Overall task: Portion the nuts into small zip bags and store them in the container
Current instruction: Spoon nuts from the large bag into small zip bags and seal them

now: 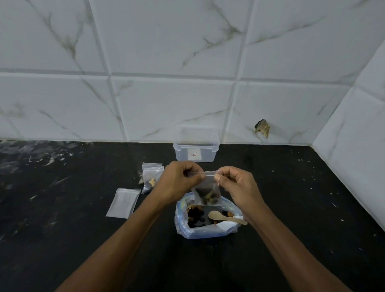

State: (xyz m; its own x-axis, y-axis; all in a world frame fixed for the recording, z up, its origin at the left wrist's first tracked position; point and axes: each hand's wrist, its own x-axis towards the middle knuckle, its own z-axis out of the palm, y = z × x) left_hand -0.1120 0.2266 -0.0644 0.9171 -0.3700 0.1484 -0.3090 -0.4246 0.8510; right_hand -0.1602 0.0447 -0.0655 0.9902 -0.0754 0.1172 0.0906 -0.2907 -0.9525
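Near the centre of the frame, the left hand [179,182] and the right hand [236,185] each pinched one end of the zip strip of a small clear plastic bag [207,193], fingers curled onto its top edge. The bag hung between them, thin and crinkled, its lower half filled with a dark and tan mix of nuts; single pieces were hard to tell apart. It hung just above a larger soft bag of nuts [203,220], bluish-white film with its mouth rolled open, which sat on the black counter [74,240] below the hands. One pale wooden spoon [225,217], round-bowled and short-handled, lay across that open mouth.

Left of the hands lay one flat empty zip bag [123,202], rectangular and frosted-looking. Above it, in a small overlapping pile, were filled zip bags [152,176], at least two; the left hand hid part of them, so the count was uncertain. A pale cashew showed through the plastic.

One clear, lidless plastic container [196,147], rounded-rectangular with a small label on its front, stood against the wall in the upper middle. The wall [168,57] was glossy white marble-veined tile, with one chipped hole [262,127] to the right. The counter was matte black, streaked with white marks at the left.
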